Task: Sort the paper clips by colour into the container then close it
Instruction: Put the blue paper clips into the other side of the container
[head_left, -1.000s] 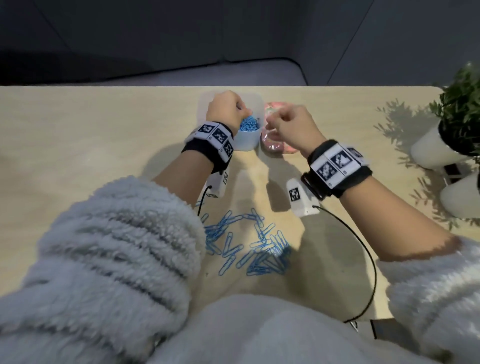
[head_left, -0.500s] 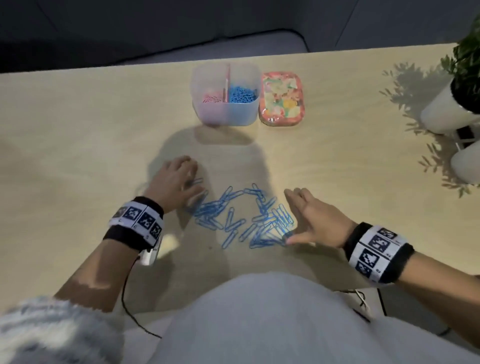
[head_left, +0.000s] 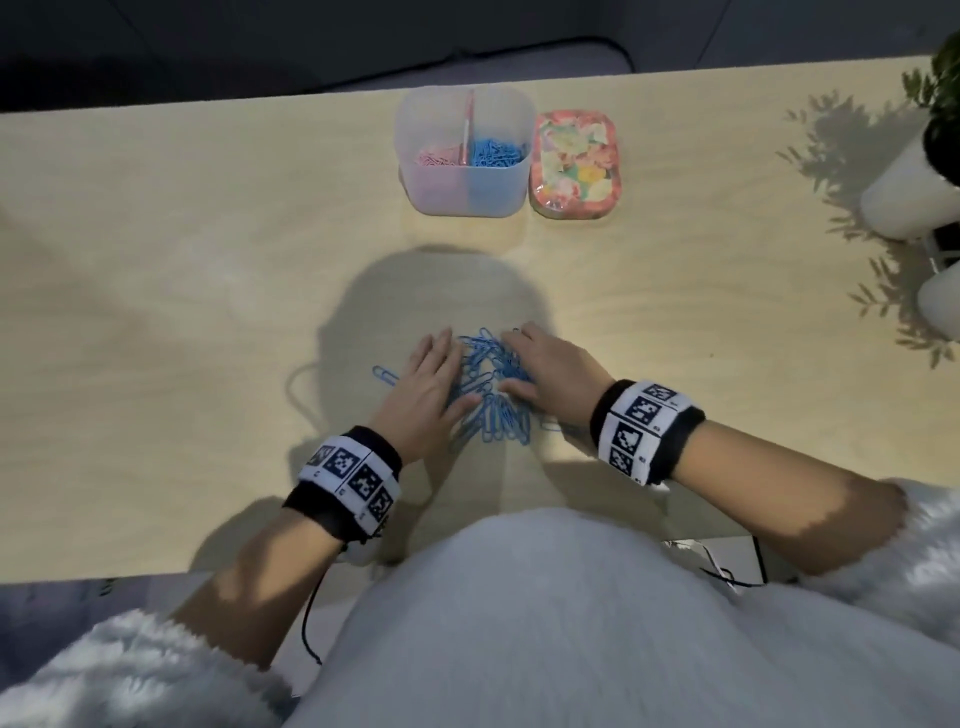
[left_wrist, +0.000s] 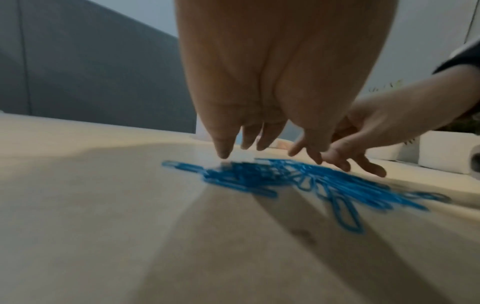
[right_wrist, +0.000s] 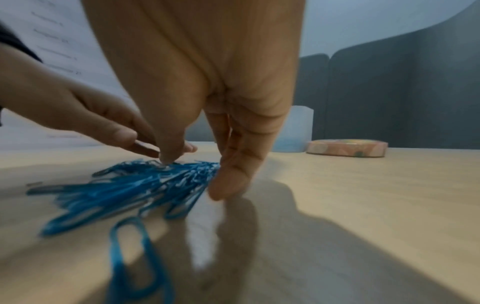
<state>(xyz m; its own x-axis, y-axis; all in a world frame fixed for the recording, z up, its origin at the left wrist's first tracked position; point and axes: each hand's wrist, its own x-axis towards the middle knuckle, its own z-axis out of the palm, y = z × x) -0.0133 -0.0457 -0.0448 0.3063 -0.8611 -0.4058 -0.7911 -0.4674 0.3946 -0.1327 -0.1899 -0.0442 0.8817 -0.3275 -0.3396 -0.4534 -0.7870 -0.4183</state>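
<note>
Blue paper clips (head_left: 491, 387) lie heaped on the worktop (head_left: 208, 260), well short of the container (head_left: 464, 192). Left hand (head_left: 428, 387) and right hand (head_left: 550, 376) flank the heap, fingers extended and released, covering its edges; both wrist views are blurred.

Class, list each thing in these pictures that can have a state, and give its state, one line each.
container: open, pink clips left, blue right
lid: off, lying beside the container
blue paper clips: heaped on the table
left hand: open, against the heap
right hand: open, against the heap
</note>
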